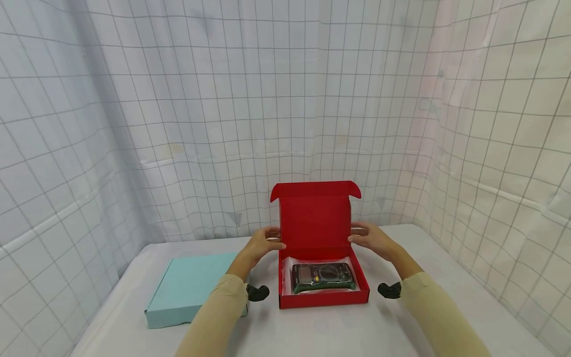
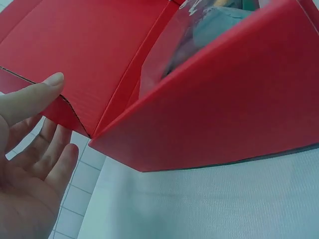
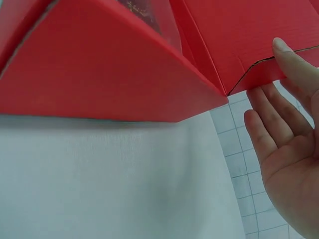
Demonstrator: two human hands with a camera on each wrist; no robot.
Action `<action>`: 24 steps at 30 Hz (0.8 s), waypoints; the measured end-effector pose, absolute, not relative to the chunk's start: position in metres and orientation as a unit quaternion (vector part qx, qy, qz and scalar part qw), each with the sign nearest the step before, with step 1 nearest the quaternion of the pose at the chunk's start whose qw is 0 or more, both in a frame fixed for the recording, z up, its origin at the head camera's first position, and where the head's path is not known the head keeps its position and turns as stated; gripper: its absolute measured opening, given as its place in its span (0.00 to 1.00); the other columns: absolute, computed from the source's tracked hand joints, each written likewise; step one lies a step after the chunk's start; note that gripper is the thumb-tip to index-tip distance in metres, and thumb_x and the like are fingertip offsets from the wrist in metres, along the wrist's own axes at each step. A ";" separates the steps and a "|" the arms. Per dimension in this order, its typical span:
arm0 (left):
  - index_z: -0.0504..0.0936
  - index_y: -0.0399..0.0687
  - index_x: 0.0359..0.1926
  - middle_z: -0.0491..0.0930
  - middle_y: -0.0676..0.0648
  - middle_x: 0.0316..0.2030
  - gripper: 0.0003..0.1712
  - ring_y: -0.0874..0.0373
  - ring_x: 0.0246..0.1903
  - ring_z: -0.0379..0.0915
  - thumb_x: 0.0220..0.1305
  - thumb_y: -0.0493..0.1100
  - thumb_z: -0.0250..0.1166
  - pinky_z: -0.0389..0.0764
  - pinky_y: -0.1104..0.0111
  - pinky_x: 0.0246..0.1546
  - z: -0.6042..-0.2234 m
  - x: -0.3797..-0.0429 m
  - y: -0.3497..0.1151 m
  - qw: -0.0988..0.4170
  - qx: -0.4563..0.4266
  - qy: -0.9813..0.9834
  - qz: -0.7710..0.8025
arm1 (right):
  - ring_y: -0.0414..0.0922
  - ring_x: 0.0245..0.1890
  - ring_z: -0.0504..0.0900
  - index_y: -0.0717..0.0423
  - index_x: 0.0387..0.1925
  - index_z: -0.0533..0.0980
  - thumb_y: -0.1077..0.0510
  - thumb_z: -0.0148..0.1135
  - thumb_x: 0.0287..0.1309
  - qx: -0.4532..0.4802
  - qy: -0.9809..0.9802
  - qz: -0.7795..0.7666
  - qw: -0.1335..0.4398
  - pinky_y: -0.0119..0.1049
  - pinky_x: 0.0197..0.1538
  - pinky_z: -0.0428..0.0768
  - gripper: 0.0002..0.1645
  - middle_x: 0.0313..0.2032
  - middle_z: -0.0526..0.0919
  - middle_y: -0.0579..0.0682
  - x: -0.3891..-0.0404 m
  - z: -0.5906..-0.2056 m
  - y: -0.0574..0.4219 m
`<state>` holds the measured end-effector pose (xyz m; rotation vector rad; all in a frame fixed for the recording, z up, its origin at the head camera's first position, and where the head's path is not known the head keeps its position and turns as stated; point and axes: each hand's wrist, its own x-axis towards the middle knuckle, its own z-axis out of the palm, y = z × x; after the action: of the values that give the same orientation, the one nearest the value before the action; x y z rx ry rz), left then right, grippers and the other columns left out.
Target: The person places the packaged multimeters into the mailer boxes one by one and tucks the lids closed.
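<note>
A red cardboard box point(image 1: 323, 300) lies on the table with its lid point(image 1: 314, 223) raised upright at the back. Inside it, a black multimeter with a green edge point(image 1: 323, 276) rests in clear plastic wrapping. My left hand point(image 1: 262, 244) holds the lid's left side edge, the thumb on its inner face and the fingers behind. On the opposite edge, my right hand point(image 1: 373, 240) pinches the lid in the same way. Both wrist views show the lid's side flap between thumb and fingers, near the box's back corner.
A light blue closed box point(image 1: 192, 282) lies left of the red box, partly behind my left forearm. The table point(image 1: 312, 332) has a white cover. White gridded curtains point(image 1: 294, 99) hang behind the table and along both sides.
</note>
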<state>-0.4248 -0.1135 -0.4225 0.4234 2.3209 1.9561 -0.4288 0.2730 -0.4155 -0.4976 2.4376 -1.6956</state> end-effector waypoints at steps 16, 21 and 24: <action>0.75 0.39 0.61 0.79 0.43 0.55 0.31 0.42 0.59 0.75 0.56 0.30 0.76 0.82 0.50 0.55 -0.430 -0.418 -0.118 0.012 0.207 0.791 0.576 | 0.64 0.68 0.72 0.62 0.74 0.64 0.57 0.73 0.63 -0.205 0.810 -0.547 0.050 0.59 0.62 0.77 0.44 0.67 0.74 0.64 -0.422 -0.423 0.276; 0.75 0.41 0.59 0.77 0.43 0.56 0.31 0.41 0.61 0.74 0.56 0.28 0.75 0.83 0.53 0.54 -0.431 -0.416 -0.116 0.009 0.225 0.797 0.560 | 0.63 0.66 0.74 0.60 0.75 0.64 0.58 0.74 0.62 -0.211 0.817 -0.534 0.043 0.55 0.59 0.80 0.45 0.67 0.75 0.62 -0.421 -0.425 0.278; 0.74 0.41 0.57 0.76 0.43 0.56 0.29 0.41 0.61 0.73 0.56 0.27 0.74 0.82 0.52 0.55 -0.432 -0.415 -0.116 0.005 0.237 0.798 0.555 | 0.63 0.66 0.75 0.60 0.75 0.65 0.61 0.74 0.61 -0.213 0.818 -0.533 0.039 0.54 0.58 0.80 0.43 0.66 0.75 0.63 -0.419 -0.426 0.279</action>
<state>-0.4151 -0.1162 -0.4315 0.7429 2.4975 1.7364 -0.4194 0.2790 -0.4257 -0.6520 2.5085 -1.6342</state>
